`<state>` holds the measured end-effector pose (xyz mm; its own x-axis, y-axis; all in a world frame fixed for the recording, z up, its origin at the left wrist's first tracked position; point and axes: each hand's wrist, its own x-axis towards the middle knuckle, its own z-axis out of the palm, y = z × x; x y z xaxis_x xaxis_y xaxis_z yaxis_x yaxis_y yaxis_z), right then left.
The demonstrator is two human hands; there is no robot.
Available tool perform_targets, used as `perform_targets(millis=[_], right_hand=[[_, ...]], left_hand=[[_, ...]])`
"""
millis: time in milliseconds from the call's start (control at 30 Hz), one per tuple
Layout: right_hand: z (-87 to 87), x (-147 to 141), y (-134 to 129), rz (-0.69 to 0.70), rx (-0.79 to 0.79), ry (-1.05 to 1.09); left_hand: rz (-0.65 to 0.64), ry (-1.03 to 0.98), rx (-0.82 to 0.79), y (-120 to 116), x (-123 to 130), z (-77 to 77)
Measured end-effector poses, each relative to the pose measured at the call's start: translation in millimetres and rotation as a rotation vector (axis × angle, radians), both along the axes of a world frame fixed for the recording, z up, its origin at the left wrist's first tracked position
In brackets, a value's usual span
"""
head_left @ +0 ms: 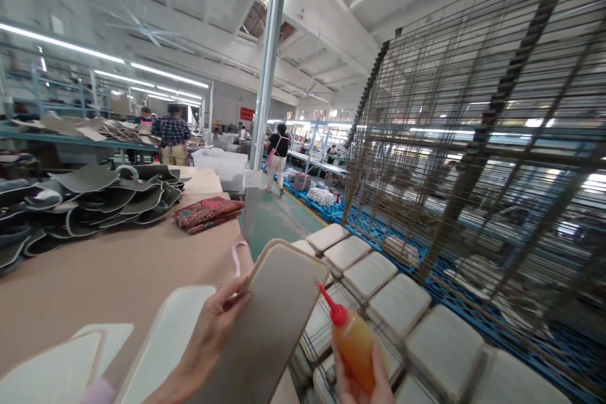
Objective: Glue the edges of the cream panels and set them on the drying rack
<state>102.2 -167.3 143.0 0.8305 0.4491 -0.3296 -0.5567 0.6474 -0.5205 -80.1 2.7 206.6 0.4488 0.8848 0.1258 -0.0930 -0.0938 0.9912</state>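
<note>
My left hand (213, 322) grips the left edge of a grey board panel (274, 309) with rounded corners and a tan rim, its thumb on the face. The panel is tilted up in front of me. In my right hand (362, 366) is a squeeze bottle (357, 344) of amber liquid, with a red cap and a thin nozzle. The nozzle tip sits at the panel's upper right edge; I cannot tell whether it touches. A pale panel (165, 334) lies on the brown table (123, 271) beside my left hand.
Dark, pale-edged pieces (95, 202) pile on the table near a folded patterned cloth (208, 213). Rows of pale rounded panels (445, 347) lie to the right. A tall wire rack (473, 139) leans beyond them, above blue pallets (369, 237). A metal post (267, 69) rises ahead; people stand farther back.
</note>
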Motion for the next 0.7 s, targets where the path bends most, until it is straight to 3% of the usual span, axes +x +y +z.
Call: perform_targets(millis=[167, 433, 700], right_hand=[[-2.9, -7.7, 7.1, -0.034, 0.063, 0.080], [1.7, -5.6, 4.8, -0.060, 0.091, 0.112], [6.7, -4.9, 3.7, -0.039, 0.108, 0.110]], left_hand=[[0.040, -0.078, 0.063, -12.2, -4.9, -2.8], [0.049, -0.095, 0.098, -11.9, -15.3, -20.3], [0.104, -0.044, 0.127, -21.0, -19.0, -4.3]])
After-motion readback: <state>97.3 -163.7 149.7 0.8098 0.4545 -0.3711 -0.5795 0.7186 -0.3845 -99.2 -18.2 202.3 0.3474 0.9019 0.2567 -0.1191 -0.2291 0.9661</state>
